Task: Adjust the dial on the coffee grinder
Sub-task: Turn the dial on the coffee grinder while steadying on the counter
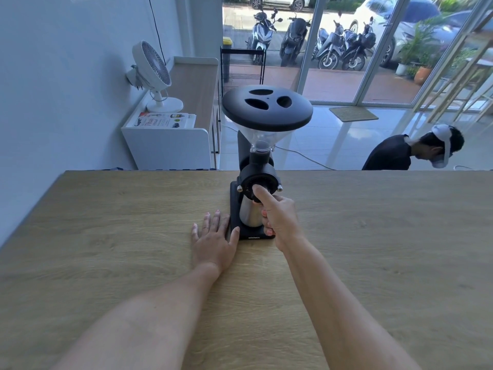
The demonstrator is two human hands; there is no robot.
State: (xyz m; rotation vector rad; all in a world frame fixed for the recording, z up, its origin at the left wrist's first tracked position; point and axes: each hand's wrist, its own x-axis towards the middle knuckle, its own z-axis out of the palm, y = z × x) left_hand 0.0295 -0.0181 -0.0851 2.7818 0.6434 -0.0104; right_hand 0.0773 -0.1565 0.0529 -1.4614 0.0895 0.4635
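Black coffee grinder (256,166) stands upright on the wooden table (373,236), at the middle of its far edge. Round dial (258,182) sits on the grinder's front face, above a metal cup (249,214) on the grinder's base. Right hand (280,220) is in front of the grinder, thumb tip pressed on the dial, other fingers curled in loosely; whether they grip anything cannot be told. Left hand (213,239) lies flat and open on the table just left of the grinder's base, thumb touching the base edge, holding nothing.
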